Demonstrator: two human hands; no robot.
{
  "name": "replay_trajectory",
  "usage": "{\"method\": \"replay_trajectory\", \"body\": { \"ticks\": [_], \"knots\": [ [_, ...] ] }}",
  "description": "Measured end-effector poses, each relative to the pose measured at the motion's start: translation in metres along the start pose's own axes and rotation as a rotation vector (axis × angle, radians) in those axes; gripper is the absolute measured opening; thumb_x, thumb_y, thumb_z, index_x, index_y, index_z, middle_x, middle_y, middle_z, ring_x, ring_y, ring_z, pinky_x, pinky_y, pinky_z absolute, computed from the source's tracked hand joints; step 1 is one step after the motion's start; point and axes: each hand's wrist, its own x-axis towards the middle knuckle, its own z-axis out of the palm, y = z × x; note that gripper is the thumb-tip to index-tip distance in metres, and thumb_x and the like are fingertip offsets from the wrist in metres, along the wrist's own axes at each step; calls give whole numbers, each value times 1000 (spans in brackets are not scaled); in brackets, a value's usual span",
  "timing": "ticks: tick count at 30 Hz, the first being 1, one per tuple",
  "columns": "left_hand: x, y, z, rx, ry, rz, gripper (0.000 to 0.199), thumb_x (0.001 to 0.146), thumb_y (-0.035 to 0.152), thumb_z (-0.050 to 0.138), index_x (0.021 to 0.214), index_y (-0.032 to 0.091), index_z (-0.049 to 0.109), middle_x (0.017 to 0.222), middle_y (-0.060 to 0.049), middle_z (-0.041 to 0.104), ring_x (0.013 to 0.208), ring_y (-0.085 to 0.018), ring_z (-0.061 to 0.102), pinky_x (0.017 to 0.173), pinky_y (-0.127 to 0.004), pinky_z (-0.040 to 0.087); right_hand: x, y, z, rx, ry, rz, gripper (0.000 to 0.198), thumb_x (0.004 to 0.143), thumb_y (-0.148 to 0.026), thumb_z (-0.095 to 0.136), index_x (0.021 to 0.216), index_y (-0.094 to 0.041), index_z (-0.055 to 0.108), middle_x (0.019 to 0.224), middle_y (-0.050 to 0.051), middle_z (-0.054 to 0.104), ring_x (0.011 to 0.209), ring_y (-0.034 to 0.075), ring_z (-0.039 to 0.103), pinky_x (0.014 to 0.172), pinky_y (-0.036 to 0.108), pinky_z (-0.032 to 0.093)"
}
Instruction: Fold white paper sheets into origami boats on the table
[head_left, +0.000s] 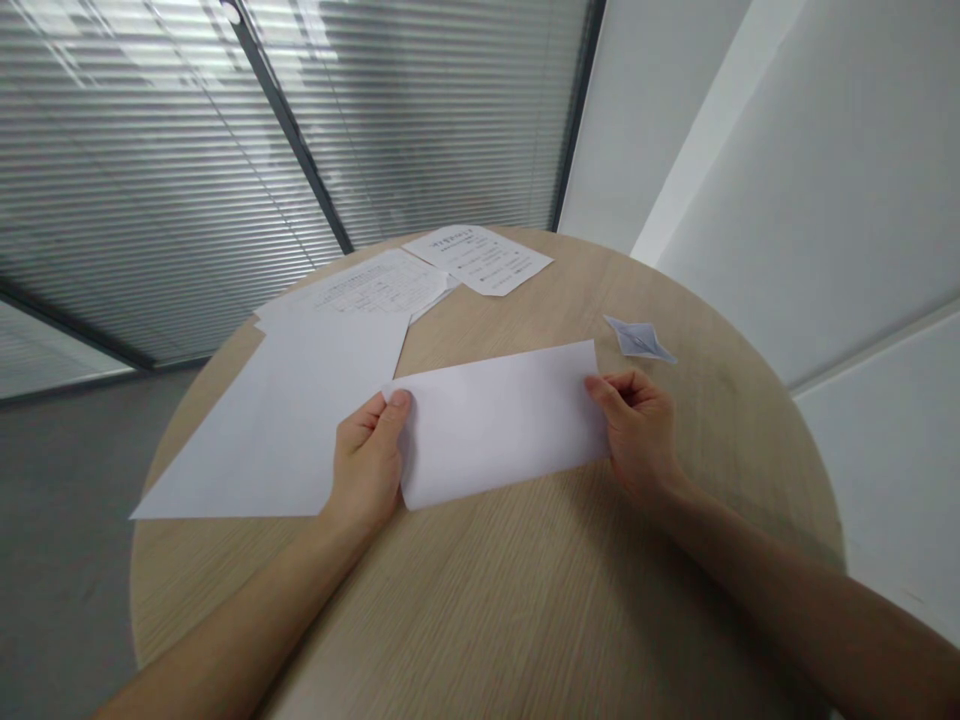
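A white sheet of paper (502, 425), folded over with a rounded bend along its near edge, is stretched between my two hands above the table. My left hand (371, 445) pinches its left end, thumb on top near the far corner. At the right end, my right hand (637, 425) grips the paper between thumb and curled fingers. Beyond the right hand lies a small folded paper shape (641, 340) with pointed ends. A large blank white sheet (300, 420) rests on the table to the left, partly behind my left hand.
The round wooden table (480, 610) has a curved edge on both sides. Printed sheets (480, 258) lie at its far side, and more printed papers (375, 285) overlap at the far left. Blinds (435, 120) hang behind, with a white wall (840, 200) at right.
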Motion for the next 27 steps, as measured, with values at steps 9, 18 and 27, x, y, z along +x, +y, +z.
{"method": "replay_trajectory", "body": {
  "ticks": [9,18,27],
  "knots": [
    [-1,1,0,1,6,-3,28,73,46,74,77,20,68,64,0,66,60,-17,62,50,-25,44,0,1,-1,-4,4,17,25,68,-37,73,60,-21,56,59,-4,54,54,11,43,52,26,33],
    [-2,1,1,0,16,-26,28,72,46,73,79,20,66,64,1,67,54,-15,60,48,-24,44,0,0,0,-9,-5,10,25,67,-37,71,59,-20,55,60,-3,55,54,10,45,52,25,34],
    [-1,1,1,16,26,-16,26,72,44,73,80,20,66,67,0,68,56,-15,59,46,-22,42,0,-1,0,-5,-6,11,24,67,-36,71,59,-20,55,61,-3,56,55,10,46,53,25,35]
  ]
}}
